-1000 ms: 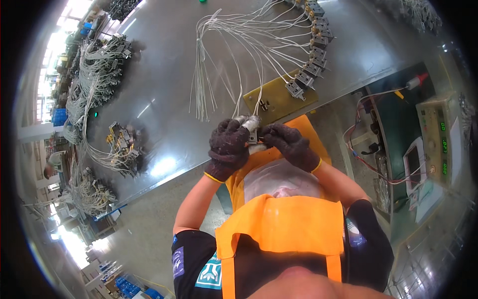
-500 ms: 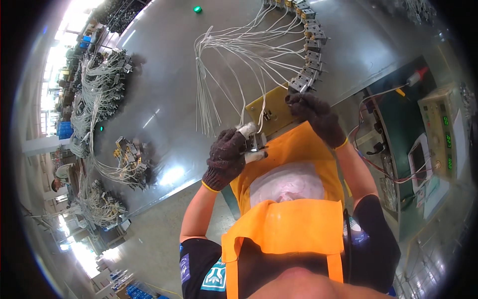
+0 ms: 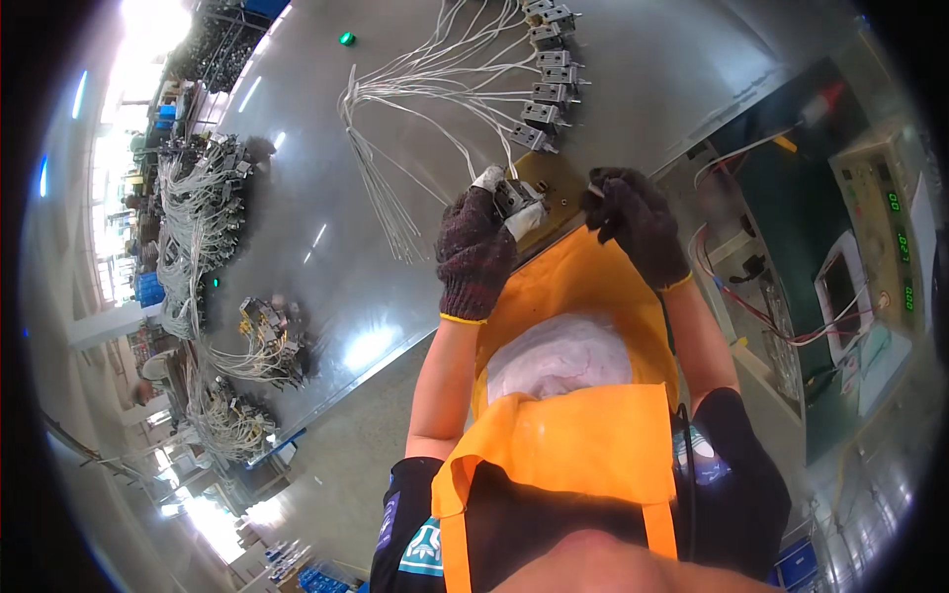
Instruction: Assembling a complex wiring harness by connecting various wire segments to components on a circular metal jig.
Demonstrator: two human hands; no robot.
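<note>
In my left hand point(image 3: 476, 247), gloved in dark knit with white wrapping on the fingertips, is a small silver metal-framed wired part point(image 3: 511, 199). Its white wires run up to the bundle point(image 3: 361, 91) on the table. The part is over the left end of a brass-coloured plate point(image 3: 563, 190). At the plate's right end my right hand point(image 3: 633, 219), also gloved, has its fingers curled together; whatever is in them is hidden. Beyond the plate, similar silver wired parts point(image 3: 544, 114) stand in a curved row, joined to the same bundle.
Heaps of wired parts point(image 3: 203, 217) lie along the left of the grey metal table point(image 3: 306, 178), a smaller pile point(image 3: 267, 341) nearer me. A green button point(image 3: 347, 40) is at the back. To the right are a meter with green digits point(image 3: 890, 227) and loose red and white leads point(image 3: 736, 296).
My left hand has carried the wired part up and right, over the plate. My right hand has come away from the near end of the row. The whole view has shifted a little.
</note>
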